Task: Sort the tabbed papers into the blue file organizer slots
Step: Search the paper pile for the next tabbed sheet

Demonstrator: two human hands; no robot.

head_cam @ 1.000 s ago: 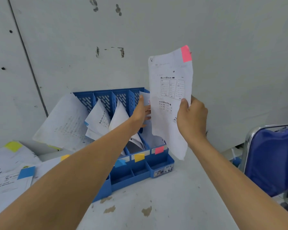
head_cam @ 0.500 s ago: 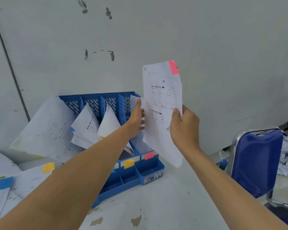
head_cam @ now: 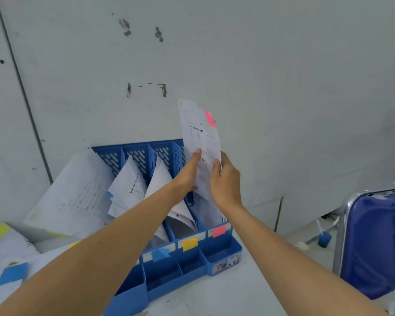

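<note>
1. Location: the paper (head_cam: 200, 137), with a pink tab (head_cam: 210, 118) at its upper corner, stands nearly upright above the right-end slot of the blue file organizer (head_cam: 224, 249). The hands hide its lower edge, so whether it has entered the slot cannot be told.
2. Right hand (head_cam: 226, 181): the fingers are curled round the sheet's right edge at about mid-height, with the thumb on the printed face. It pinches the sheet.
3. Left hand (head_cam: 187, 174): the fingers are straight and laid against the sheet's left side. It steadies the sheet and visibly grasps nothing.
4. Handling (judged): a single sheet is very light, limp and easily creased. The top curls above the grip.
5. Where to hold (judged): grip a long edge at mid-height or lower. This leaves a short free lower part, which is less likely to buckle on entry.
6. Target (judged): the slot behind the pink label (head_cam: 219, 230) matches the tab. Sheets already inside may catch the lower corner, so guide it with the flat hand.
7. Do not pull on the tab, as it may peel off.
</note>
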